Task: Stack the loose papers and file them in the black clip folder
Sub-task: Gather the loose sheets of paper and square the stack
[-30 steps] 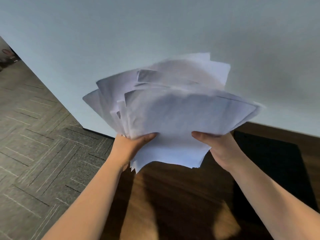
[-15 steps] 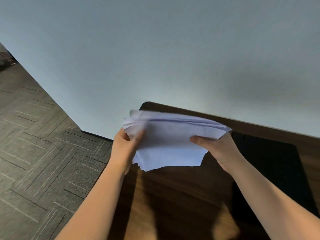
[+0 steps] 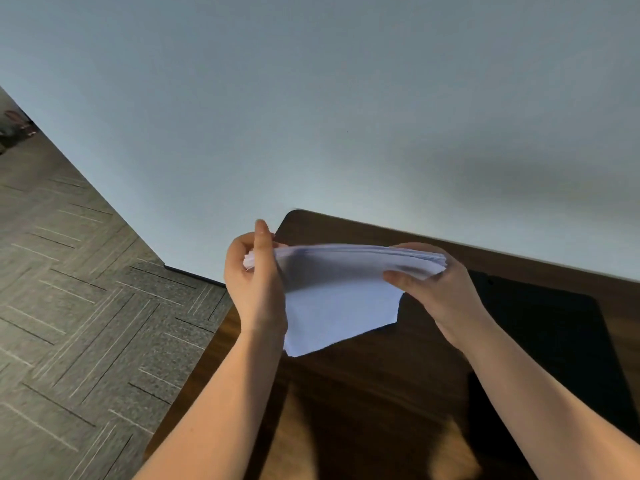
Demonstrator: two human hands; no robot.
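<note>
Two bare forearms reach up from the bottom of the frame over a dark wooden table, where patches of light fall on the wood. Just beyond them, the left hand and the right hand hold a stack of white papers in the air above the table, the sheets not touching the wood. The left hand grips the stack's left end, thumb raised beside the edges and fingers wrapped behind; the right hand pinches the right end, thumb on the near face and fingers curled over the top. The sheets arch slightly between the two hands, and a loose corner hangs down toward the table. The edges at the top look roughly gathered though not squared, with several corners poking out at the left. To the right, behind the right forearm, a black folder lies flat on the table, well apart from the papers; whether it is open cannot be told. Past the table's rounded far corner rises a plain pale wall, and to the left a grey patterned carpet stretches away.
</note>
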